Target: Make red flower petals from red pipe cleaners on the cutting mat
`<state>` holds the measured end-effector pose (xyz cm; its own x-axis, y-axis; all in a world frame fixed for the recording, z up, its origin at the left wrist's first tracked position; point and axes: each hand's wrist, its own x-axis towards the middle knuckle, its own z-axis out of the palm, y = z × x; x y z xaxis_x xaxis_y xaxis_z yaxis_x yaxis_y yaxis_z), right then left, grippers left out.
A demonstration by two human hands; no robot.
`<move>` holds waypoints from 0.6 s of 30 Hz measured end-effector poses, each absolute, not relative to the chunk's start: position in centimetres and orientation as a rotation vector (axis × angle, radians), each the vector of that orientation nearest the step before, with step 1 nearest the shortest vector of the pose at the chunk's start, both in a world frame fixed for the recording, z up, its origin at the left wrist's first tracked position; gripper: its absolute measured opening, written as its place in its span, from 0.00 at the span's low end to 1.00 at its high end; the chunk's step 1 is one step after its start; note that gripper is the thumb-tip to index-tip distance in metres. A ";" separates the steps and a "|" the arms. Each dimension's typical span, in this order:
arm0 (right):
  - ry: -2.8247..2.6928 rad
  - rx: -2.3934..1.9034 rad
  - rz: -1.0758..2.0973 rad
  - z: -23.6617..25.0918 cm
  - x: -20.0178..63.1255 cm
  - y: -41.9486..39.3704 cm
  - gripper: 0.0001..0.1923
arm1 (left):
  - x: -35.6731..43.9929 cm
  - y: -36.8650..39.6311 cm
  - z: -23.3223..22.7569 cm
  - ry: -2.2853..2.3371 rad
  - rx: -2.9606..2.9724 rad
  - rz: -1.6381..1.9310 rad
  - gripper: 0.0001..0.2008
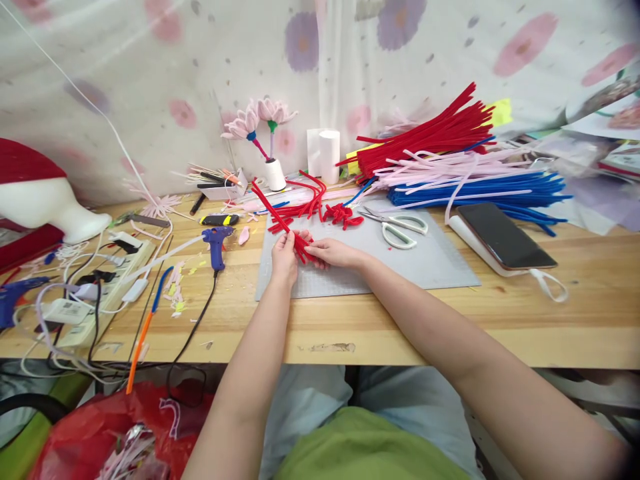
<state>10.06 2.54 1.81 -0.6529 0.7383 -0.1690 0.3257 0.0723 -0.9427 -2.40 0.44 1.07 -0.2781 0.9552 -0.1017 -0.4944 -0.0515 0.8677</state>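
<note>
A flowered curtain backs the wooden counter (450, 327), its grey mat (430, 260) near the middle. Over the mat's left part, the left hand (284, 257) and right hand (333, 252) both pinch a bundle of red pipe cleaners (280, 217); seemingly mid-bending, needing a steady twist next. Fingertips hide the bundle's lower end.

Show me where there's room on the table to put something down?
Bare wood lies along the front table edge, below the grey mat. The mat is bare between the scissors and the phone. The left side around the glue gun and power strip is crowded.
</note>
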 end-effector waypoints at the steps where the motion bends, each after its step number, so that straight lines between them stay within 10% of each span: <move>1: -2.050 -1.057 1.565 1.8 10.4 2.7 0.20 | -2.4 0.5 1.1 1.027 0.658 1.611 0.08; 18: -1.295 -0.783 1.573 0.8 10.4 4.1 0.15 | -1.4 -0.3 1.0 0.971 0.996 1.173 0.06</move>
